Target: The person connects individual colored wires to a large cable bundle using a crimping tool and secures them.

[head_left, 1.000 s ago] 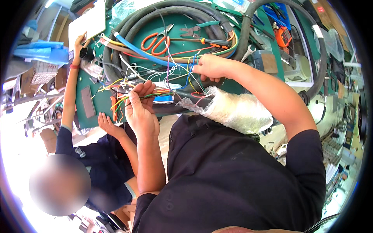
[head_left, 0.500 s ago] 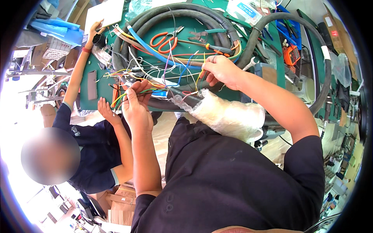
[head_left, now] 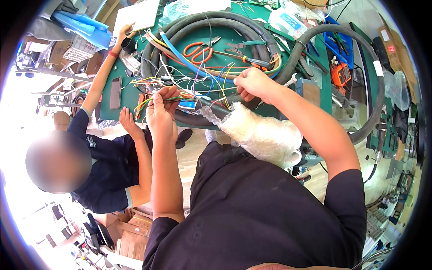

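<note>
My left hand (head_left: 163, 110) is closed on a bundle of thin coloured wires (head_left: 180, 99), green, yellow and black among them, at the bench's near side. My right hand (head_left: 252, 85) pinches the upper part of a thin wire among loose strands to its left. Between and below my hands, a thick black cable runs into crumpled clear plastic wrapping (head_left: 263, 132) over a pale bundle. Orange-handled scissors (head_left: 202, 54) and a screwdriver (head_left: 249, 60) lie beyond the wires, inside coils of thick black cable (head_left: 225, 22).
A co-worker on my left has a lower hand (head_left: 127, 121) at the bench edge and an upper hand (head_left: 121, 38) by a white board (head_left: 135, 15). A grey bar (head_left: 115, 92) lies on the green mat. A blue tool tray (head_left: 339, 42) is at back right; cartons (head_left: 135, 229) stand below.
The view has shifted, so the back of the bench sits further right. My hands still grip wires; my right hand has moved slightly, and some loose strands hang differently.
</note>
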### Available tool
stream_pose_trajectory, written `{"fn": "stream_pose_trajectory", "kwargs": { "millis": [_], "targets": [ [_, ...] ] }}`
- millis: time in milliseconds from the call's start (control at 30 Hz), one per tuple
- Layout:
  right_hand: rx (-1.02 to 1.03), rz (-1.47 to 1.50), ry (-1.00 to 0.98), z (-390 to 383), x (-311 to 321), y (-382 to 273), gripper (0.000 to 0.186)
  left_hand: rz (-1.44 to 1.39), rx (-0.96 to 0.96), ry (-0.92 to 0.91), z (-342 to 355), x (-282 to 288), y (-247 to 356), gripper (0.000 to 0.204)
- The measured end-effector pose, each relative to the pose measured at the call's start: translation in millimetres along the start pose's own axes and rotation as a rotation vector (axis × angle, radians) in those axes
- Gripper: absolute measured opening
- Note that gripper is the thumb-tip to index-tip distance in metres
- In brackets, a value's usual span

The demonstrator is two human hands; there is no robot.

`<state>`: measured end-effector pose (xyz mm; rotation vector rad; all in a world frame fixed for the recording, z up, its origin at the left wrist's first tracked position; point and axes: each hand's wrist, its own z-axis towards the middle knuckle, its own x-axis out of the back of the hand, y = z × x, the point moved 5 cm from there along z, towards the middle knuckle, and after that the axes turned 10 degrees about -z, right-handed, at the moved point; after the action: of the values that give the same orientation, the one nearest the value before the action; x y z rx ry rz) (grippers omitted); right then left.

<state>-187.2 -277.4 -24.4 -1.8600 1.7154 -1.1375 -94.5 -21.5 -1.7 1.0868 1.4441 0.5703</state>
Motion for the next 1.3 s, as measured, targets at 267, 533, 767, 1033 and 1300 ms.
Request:
{"fn": "stream_pose_trajectory", "kwargs": {
  "millis": [267, 533, 767, 1033, 1300],
  "targets": [
    [-0.026, -0.125, -0.143, 28, -33, -9, 0.023, -0.014, 0.016, 0.048, -7, 7, -1, 0.034],
    [0.019, 0.065, -0.046, -4, -6, 4, 0.022, -0.042, 0.030, 0.073, -8, 12, -5, 0.033],
    [0.336, 0.281, -0.149, -63, -5, -21, 0.023, -0.060, 0.050, 0.056, -6, 16, -9, 0.033],
    [0.412, 0.243, -0.107, -67, -24, -28, 0.024, -0.065, 0.031, 0.048, -5, 21, -6, 0.031],
    [0.443, 0.193, -0.016, -70, -27, -29, 0.024, -0.086, 0.081, 0.046, -7, 18, -6, 0.032]
  ]
}}
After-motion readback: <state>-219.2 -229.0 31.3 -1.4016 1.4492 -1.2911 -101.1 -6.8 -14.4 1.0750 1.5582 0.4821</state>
